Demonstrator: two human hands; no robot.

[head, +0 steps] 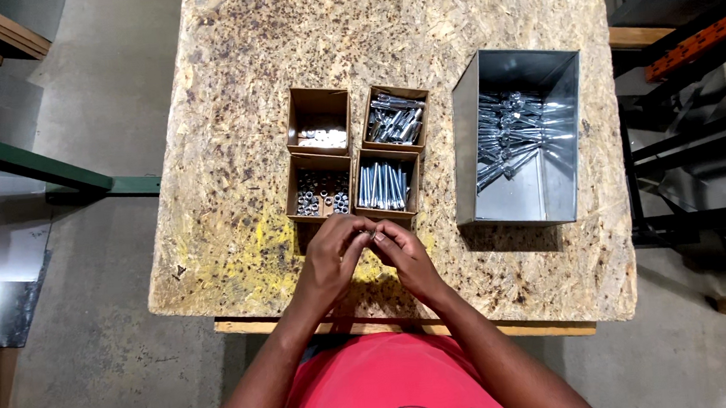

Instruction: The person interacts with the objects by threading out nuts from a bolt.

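I see a tiny metal piece [371,233], mostly hidden, pinched between both sets of fingertips just in front of the small brown boxes [359,154]. My left hand [333,258] and right hand [406,257] touch, fingers curled tight. A shiny metal bin [471,152] sits right.

The table [230,154] is rough pressed wood chip board, matt and speckled with dark flecks and yellow stains. Four small boxes [317,113] are plain brown cardboard, holding shiny silver metal bolts [381,185] and nuts [321,203]. The big bin [470,135] is smooth grey sheet metal, glossy enough to mirror the bolts inside.
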